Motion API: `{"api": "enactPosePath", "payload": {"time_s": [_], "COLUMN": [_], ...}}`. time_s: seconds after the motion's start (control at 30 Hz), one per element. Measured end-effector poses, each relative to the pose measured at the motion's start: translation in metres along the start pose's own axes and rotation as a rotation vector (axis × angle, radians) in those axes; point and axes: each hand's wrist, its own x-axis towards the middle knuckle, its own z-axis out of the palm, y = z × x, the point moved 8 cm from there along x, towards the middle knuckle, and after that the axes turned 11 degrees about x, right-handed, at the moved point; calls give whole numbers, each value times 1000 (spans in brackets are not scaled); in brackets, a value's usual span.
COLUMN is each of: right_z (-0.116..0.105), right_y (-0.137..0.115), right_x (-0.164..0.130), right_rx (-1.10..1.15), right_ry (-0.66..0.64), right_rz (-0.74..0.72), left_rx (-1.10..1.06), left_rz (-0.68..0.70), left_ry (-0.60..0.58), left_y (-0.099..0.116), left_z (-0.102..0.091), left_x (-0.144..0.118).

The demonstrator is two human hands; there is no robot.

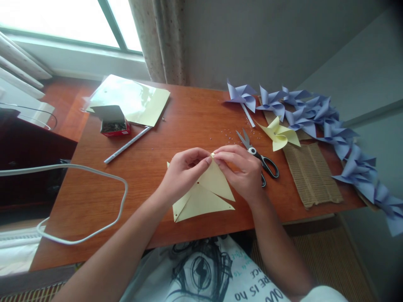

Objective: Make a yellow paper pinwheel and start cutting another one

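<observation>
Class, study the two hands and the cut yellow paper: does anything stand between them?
Nothing visible does. The left hand and right hand have their fingertips at the far corner of the yellow paper. The scissors lie beyond the right hand, partly hidden by it, not in between.

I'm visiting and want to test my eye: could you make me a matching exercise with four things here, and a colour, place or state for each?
Things:
1. scissors
2. box
3. cut paper
4. cable

Descriptions:
A. white, bent into a loop
B. pale yellow, one tip pinched by left hand and right hand
C. black-handled, spread open
D. red, open at the top

Pairs: 1-C, 2-D, 3-B, 4-A
</observation>
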Motion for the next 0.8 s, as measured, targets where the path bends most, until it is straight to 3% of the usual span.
{"api": "enactPosePath", "payload": {"time_s": [0.33, 0.43, 0.63, 0.8], "right_z": [1, 1, 4, 9], "right_y": [-5, -2, 24, 29], "right_x": [-1, 1, -6, -8], "right_rx": [7, 69, 301, 357], "right_ry": [8, 37, 89, 67], "right_rz": [-25, 68, 385, 408], "left_rx": [-44, -26, 47, 88], "left_rz": [-10, -9, 10, 38], "left_ry": [54, 63, 60, 72], "left_y": [1, 1, 2, 2], "left_z": [-3, -3, -3, -3], "left_x": [1, 1, 0, 0]}}
